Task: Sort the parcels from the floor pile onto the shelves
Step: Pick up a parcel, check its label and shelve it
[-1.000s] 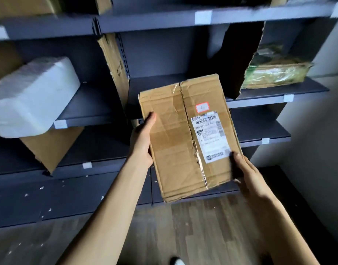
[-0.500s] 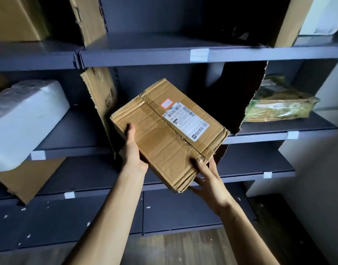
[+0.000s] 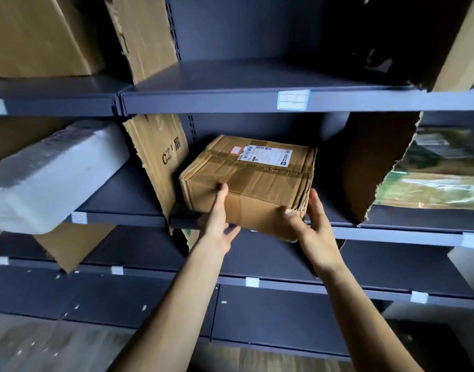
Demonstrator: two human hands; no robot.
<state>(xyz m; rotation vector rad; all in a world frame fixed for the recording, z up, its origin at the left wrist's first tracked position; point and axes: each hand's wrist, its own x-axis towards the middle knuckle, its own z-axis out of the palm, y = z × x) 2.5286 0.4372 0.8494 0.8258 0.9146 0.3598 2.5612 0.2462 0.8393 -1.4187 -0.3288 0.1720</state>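
Observation:
A brown cardboard box (image 3: 257, 181) with a white shipping label and a small red sticker on top lies flat on the middle shelf (image 3: 391, 234). Its near corner juts out over the shelf's front edge. My left hand (image 3: 217, 224) holds the box's front left, thumb up on the front face and fingers beneath. My right hand (image 3: 313, 229) grips the front right corner, with the thumb on the lower front edge and the fingers along the right side.
Torn cardboard dividers stand on either side of the box: a light one (image 3: 158, 157) on the left, a dark one (image 3: 375, 167) on the right. A white wrapped parcel (image 3: 48, 178) overhangs the left bay. A green wrapped parcel (image 3: 440, 181) lies in the right bay. Above is the upper shelf (image 3: 230, 100).
Both hands have tipped the box from upright to flat and carried it up and forward onto the middle shelf, between the two dividers. The view has moved closer to the shelves.

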